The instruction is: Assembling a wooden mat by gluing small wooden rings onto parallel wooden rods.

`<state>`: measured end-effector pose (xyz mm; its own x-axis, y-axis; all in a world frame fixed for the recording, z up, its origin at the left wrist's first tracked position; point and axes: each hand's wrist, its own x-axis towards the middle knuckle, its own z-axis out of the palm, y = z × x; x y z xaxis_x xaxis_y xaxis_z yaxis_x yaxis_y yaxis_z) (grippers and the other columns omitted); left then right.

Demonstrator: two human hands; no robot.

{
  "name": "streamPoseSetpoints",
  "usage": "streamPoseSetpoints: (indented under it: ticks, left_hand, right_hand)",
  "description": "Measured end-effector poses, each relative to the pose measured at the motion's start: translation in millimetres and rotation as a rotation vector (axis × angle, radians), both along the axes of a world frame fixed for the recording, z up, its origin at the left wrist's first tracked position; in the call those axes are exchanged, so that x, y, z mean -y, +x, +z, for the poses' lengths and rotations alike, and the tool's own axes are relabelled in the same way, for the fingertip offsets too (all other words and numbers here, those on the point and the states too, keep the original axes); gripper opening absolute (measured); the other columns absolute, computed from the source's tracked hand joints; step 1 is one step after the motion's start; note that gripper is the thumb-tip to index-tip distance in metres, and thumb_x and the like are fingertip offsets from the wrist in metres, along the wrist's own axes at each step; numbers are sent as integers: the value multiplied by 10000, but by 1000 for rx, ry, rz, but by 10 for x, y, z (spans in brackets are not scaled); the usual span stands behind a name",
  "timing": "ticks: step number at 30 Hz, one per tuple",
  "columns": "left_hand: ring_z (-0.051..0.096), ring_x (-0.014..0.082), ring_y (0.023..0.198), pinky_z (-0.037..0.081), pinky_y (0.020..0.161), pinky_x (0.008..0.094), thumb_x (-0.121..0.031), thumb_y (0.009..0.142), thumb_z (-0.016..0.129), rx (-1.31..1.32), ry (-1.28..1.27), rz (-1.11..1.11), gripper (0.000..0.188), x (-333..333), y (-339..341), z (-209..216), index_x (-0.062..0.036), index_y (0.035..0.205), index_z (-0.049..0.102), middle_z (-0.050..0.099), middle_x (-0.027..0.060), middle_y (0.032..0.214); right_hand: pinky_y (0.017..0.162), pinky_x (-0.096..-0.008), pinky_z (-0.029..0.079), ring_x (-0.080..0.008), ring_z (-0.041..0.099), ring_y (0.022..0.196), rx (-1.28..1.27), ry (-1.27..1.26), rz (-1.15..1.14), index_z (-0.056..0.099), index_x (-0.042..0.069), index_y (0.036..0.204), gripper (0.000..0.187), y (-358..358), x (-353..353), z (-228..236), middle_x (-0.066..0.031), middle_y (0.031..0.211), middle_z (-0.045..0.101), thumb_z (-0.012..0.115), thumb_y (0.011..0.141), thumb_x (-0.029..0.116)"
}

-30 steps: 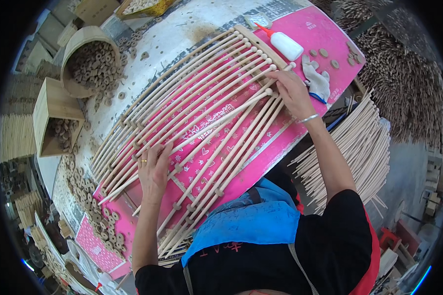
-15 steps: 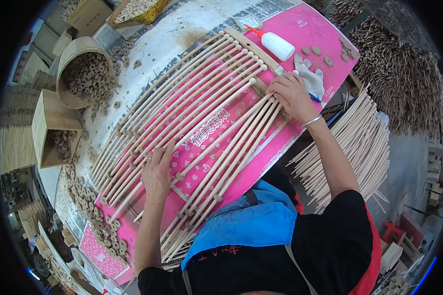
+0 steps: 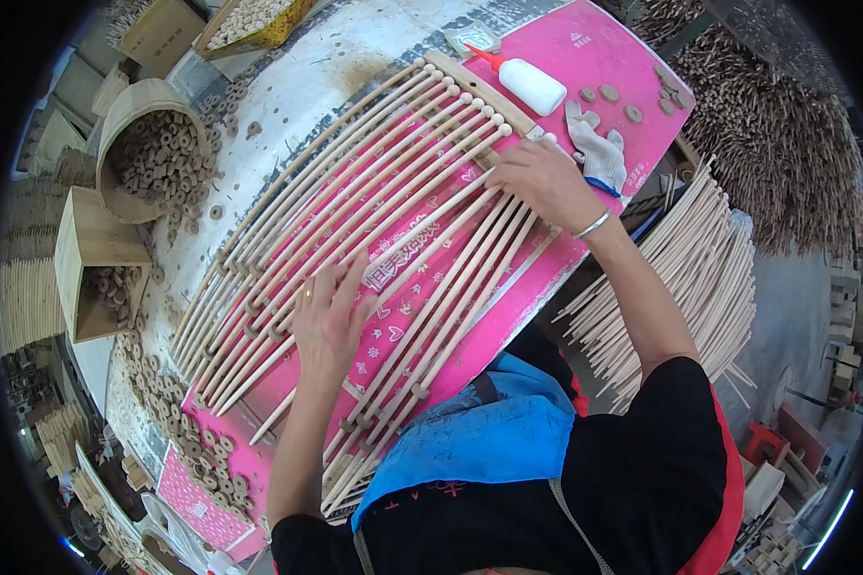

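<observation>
My right hand (image 3: 539,180) is closed at the upper ends of several loose wooden rods, its fingertips pinching the end of one rod (image 3: 438,243). That rod slants down to the left, passing between the thumb and fingers of my left hand (image 3: 328,321). The left hand lies over the rods with its fingers apart. Left of it, a row of ball-tipped rods (image 3: 384,192) lies side by side, their round ends against a wooden strip (image 3: 484,93). Ring-shaped wooden pieces sit on the rods lower down. More ringed rods (image 3: 451,321) lie fanned out in front of me.
A glue bottle (image 3: 530,84) and a glove (image 3: 596,149) lie on the pink sheet (image 3: 566,43). A round tub (image 3: 144,203) and a wooden box (image 3: 77,254) at left hold rings, with more scattered around. A bundle of rods (image 3: 681,287) lies at right.
A ball-tipped rod has joined the row on the left. My left hand has shifted right and its fingers have spread; my right hand has moved slightly left with another rod's end.
</observation>
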<state>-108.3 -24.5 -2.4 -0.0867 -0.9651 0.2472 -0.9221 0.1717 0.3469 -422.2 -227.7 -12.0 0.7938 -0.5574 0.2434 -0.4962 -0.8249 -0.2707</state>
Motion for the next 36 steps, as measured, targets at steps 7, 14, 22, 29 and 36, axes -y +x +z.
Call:
streamPoseSetpoints:
  ticks: [7, 14, 22, 29, 36]
  left_hand:
    - [625, 264, 910, 522, 748, 399, -61, 849, 687, 10, 109, 7, 455, -440, 103, -40, -136, 1299, 684, 615, 85, 995]
    - [636, 251, 915, 517, 776, 389, -11, 832, 632, 115, 70, 22, 457, -342, 107, -146, -140, 1264, 705, 621, 76, 987]
    - [632, 228, 945, 502, 794, 373, -42, 856, 605, 177, 29, 47, 432, -109, -26, -203, -144, 1263, 706, 620, 54, 1034]
    - [583, 290, 1016, 482, 837, 424, -169, 847, 747, -15, 127, -16, 542, -604, -150, 76, -85, 1368, 623, 590, 113, 1135]
    - [612, 292, 929, 528, 811, 415, 11, 790, 649, 68, 209, 148, 536, -1167, -8, 9, -120, 1309, 674, 607, 108, 1039]
  right_hand:
    - [931, -383, 469, -216, 619, 1063, 92, 47, 18, 710, 125, 962, 109, 355, -230, -264, -33, 1009, 676, 693, 856, 144]
    - [1015, -408, 446, -254, 613, 1100, 184, -120, -177, 696, 91, 975, 131, 310, -258, -282, -50, 1078, 676, 687, 844, 87]
    - [991, -417, 439, -273, 592, 1077, 240, -15, -313, 684, 102, 985, 179, -157, -207, -164, -57, 1049, 651, 658, 821, 35]
    - [1012, -403, 396, -214, 574, 1080, 43, -98, -164, 735, 169, 950, 133, -229, -18, -128, 7, 1015, 655, 700, 824, 152]
    - [875, -382, 450, -242, 595, 1005, 177, -61, -215, 713, 114, 933, 106, -148, 22, -198, -28, 968, 651, 714, 829, 133]
